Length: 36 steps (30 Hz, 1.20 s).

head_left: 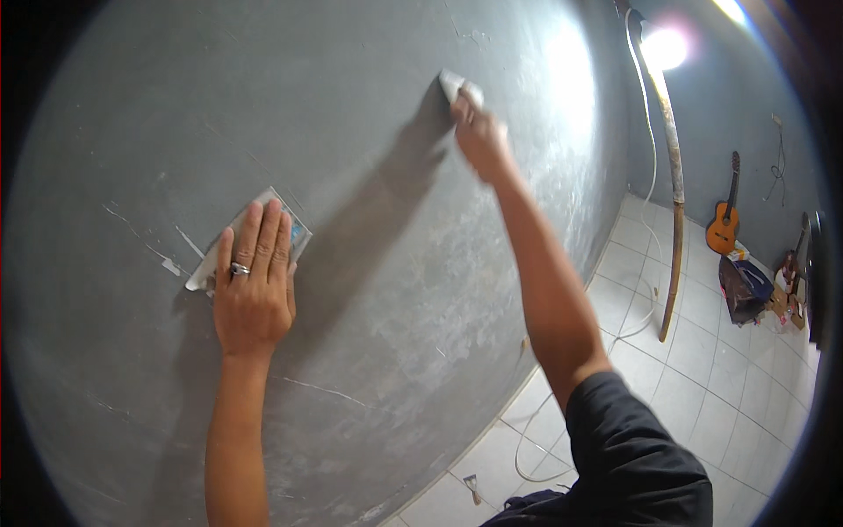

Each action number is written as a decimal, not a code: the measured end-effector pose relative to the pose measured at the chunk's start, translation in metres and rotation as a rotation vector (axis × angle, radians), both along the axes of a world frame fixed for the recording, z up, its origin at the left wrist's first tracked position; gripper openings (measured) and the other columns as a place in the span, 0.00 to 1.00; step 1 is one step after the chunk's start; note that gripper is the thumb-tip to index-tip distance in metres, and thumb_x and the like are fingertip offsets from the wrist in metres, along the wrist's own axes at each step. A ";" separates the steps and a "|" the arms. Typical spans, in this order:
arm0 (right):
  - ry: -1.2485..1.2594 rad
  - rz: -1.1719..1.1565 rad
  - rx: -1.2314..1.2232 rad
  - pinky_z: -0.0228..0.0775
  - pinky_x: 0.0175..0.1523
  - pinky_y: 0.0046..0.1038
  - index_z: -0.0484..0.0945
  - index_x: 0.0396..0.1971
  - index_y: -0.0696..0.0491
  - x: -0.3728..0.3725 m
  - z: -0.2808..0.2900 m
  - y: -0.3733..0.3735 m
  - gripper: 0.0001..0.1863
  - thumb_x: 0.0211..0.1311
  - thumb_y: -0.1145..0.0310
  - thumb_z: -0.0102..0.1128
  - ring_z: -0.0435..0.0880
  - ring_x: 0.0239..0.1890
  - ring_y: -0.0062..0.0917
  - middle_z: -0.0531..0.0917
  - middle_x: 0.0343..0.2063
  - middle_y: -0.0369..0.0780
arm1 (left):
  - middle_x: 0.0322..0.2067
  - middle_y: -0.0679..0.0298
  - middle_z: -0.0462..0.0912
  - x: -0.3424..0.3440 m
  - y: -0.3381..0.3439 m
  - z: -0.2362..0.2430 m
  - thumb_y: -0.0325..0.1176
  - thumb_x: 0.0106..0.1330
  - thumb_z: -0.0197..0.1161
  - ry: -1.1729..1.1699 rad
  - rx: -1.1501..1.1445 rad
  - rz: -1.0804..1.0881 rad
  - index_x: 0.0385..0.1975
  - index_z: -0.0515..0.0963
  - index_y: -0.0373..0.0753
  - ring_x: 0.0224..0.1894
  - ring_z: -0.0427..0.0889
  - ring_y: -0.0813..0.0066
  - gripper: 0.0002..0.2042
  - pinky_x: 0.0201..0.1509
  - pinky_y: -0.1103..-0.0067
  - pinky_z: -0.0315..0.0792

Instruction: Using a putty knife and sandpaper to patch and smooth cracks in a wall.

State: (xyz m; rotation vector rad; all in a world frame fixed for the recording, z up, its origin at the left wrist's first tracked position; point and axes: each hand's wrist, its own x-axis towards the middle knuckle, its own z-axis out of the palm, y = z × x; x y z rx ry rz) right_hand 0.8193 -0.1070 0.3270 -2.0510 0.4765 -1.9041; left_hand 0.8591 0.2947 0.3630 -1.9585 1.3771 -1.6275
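Observation:
A grey wall (132,351) fills the left and middle of the head view, with thin cracks and pale filler marks. My left hand (255,290), a ring on one finger, holds a flat putty scraper plate (301,234) close to the wall; its fingers lie along the plate's back, hiding much of it. Farther up and to the right, my right hand (483,145) is closed around a putty knife (452,83), whose blade is at the wall surface. That hand is slightly blurred, and its handle is mostly covered. A white filler streak (171,265) shows left of the plate.
Right of the wall, a bright lamp (666,48) tops a leaning pole (676,176), with a white cable (648,114) beside it. Another scraper (473,488) lies on the tiled floor (637,369). A guitar (724,224) and a dark bag (745,288) are against the far wall.

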 end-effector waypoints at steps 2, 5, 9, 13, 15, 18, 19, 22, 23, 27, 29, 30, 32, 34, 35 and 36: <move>0.041 0.325 0.294 0.77 0.49 0.43 0.68 0.66 0.49 -0.002 -0.067 0.115 0.26 0.73 0.55 0.49 0.84 0.45 0.52 0.83 0.42 0.57 | 0.72 0.67 0.62 0.009 0.020 0.003 0.34 0.69 0.52 -0.012 0.009 0.044 0.69 0.65 0.39 0.75 0.56 0.70 0.27 0.79 0.65 0.45; 0.136 0.401 0.370 0.74 0.56 0.42 0.65 0.69 0.48 -0.030 -0.123 0.193 0.27 0.73 0.58 0.50 0.80 0.52 0.54 0.80 0.50 0.58 | 0.72 0.68 0.62 0.010 0.018 0.001 0.34 0.69 0.52 -0.023 0.004 0.043 0.69 0.64 0.40 0.75 0.56 0.70 0.27 0.79 0.66 0.46; 0.016 0.330 0.265 0.79 0.45 0.37 0.72 0.64 0.51 -0.017 -0.069 0.115 0.23 0.75 0.58 0.48 0.87 0.42 0.45 0.83 0.46 0.56 | 0.72 0.68 0.62 0.007 0.008 -0.004 0.33 0.69 0.52 -0.009 -0.007 0.018 0.69 0.64 0.40 0.75 0.56 0.70 0.27 0.79 0.66 0.46; 0.038 0.282 0.564 0.73 0.20 0.28 0.72 0.65 0.37 -0.031 0.042 0.057 0.27 0.73 0.43 0.44 0.74 0.15 0.21 0.76 0.18 0.36 | 0.71 0.69 0.63 0.006 0.009 -0.002 0.34 0.70 0.51 -0.026 0.010 0.061 0.69 0.65 0.41 0.75 0.56 0.71 0.26 0.79 0.66 0.46; 0.030 0.276 0.531 0.71 0.20 0.26 0.73 0.64 0.42 -0.040 0.039 0.072 0.27 0.75 0.45 0.42 0.74 0.15 0.21 0.79 0.18 0.39 | 0.71 0.69 0.63 0.003 0.012 0.001 0.34 0.71 0.51 -0.051 -0.001 0.068 0.69 0.65 0.41 0.75 0.56 0.72 0.25 0.79 0.67 0.46; 0.162 0.134 0.210 0.73 0.23 0.28 0.75 0.61 0.52 -0.008 -0.057 0.100 0.22 0.77 0.56 0.45 0.80 0.18 0.26 0.86 0.27 0.47 | 0.71 0.70 0.63 0.011 0.015 0.000 0.35 0.72 0.49 -0.077 0.000 0.067 0.69 0.65 0.42 0.75 0.57 0.73 0.25 0.79 0.68 0.46; 0.079 0.257 0.211 0.79 0.32 0.31 0.74 0.61 0.52 -0.012 -0.100 0.137 0.21 0.75 0.60 0.49 0.88 0.32 0.34 0.86 0.41 0.50 | 0.71 0.70 0.63 0.014 0.019 -0.002 0.35 0.72 0.49 -0.077 -0.001 0.072 0.69 0.65 0.43 0.75 0.57 0.73 0.24 0.79 0.68 0.46; 0.221 0.441 0.408 0.76 0.52 0.43 0.65 0.69 0.45 -0.042 -0.182 0.225 0.27 0.72 0.59 0.51 0.83 0.48 0.53 0.79 0.53 0.54 | 0.71 0.73 0.63 0.008 0.012 -0.003 0.37 0.72 0.49 -0.070 -0.011 0.090 0.69 0.65 0.45 0.75 0.56 0.75 0.24 0.79 0.69 0.46; 0.231 0.451 0.467 0.76 0.52 0.43 0.63 0.70 0.45 -0.045 -0.194 0.232 0.28 0.72 0.59 0.51 0.83 0.48 0.52 0.79 0.54 0.54 | 0.71 0.75 0.63 0.004 0.010 -0.002 0.38 0.72 0.50 -0.066 -0.013 0.101 0.69 0.66 0.46 0.75 0.56 0.76 0.24 0.80 0.69 0.45; 0.009 0.357 0.580 0.76 0.48 0.40 0.66 0.68 0.48 -0.021 -0.165 0.162 0.26 0.73 0.60 0.49 0.83 0.44 0.54 0.83 0.45 0.56 | 0.71 0.74 0.63 0.013 0.012 -0.003 0.39 0.74 0.48 -0.097 0.015 0.128 0.69 0.66 0.46 0.74 0.57 0.77 0.23 0.79 0.69 0.46; -0.039 0.267 0.668 0.76 0.46 0.40 0.69 0.66 0.51 -0.024 -0.136 0.105 0.25 0.73 0.59 0.48 0.83 0.44 0.54 0.84 0.42 0.56 | 0.71 0.74 0.62 0.011 0.011 -0.001 0.36 0.75 0.46 -0.152 0.018 0.138 0.69 0.65 0.47 0.74 0.57 0.76 0.23 0.79 0.70 0.48; -0.027 0.265 0.681 0.76 0.46 0.40 0.69 0.66 0.51 -0.022 -0.144 0.107 0.25 0.73 0.59 0.48 0.83 0.44 0.54 0.84 0.42 0.56 | 0.71 0.74 0.62 0.013 0.012 -0.002 0.36 0.75 0.46 -0.140 0.030 0.140 0.69 0.65 0.47 0.74 0.57 0.76 0.23 0.79 0.70 0.48; -0.067 0.215 0.725 0.76 0.46 0.41 0.70 0.64 0.53 -0.014 -0.156 0.113 0.24 0.74 0.57 0.46 0.84 0.43 0.54 0.84 0.41 0.56 | 0.71 0.76 0.63 0.014 0.013 0.001 0.37 0.76 0.44 -0.181 0.004 0.151 0.69 0.65 0.49 0.74 0.57 0.78 0.22 0.79 0.72 0.47; -0.083 0.301 0.629 0.77 0.44 0.37 0.65 0.68 0.51 -0.013 -0.206 0.169 0.26 0.73 0.61 0.49 0.87 0.43 0.46 0.83 0.46 0.56 | 0.71 0.77 0.63 0.020 0.019 0.000 0.37 0.76 0.44 -0.191 0.016 0.182 0.69 0.66 0.50 0.74 0.57 0.79 0.22 0.79 0.73 0.47; -0.040 0.325 0.611 0.77 0.44 0.33 0.62 0.70 0.48 -0.015 -0.235 0.205 0.27 0.73 0.62 0.50 0.88 0.43 0.43 0.83 0.47 0.54 | 0.71 0.78 0.63 0.020 0.022 0.003 0.38 0.77 0.43 -0.222 0.019 0.215 0.69 0.66 0.51 0.74 0.57 0.80 0.21 0.79 0.74 0.47; -0.021 0.302 0.542 0.77 0.44 0.32 0.61 0.71 0.47 -0.016 -0.269 0.239 0.28 0.74 0.63 0.49 0.88 0.40 0.44 0.84 0.48 0.52 | 0.71 0.78 0.63 0.019 0.018 0.004 0.38 0.77 0.43 -0.221 0.015 0.205 0.69 0.66 0.51 0.74 0.57 0.80 0.21 0.79 0.74 0.47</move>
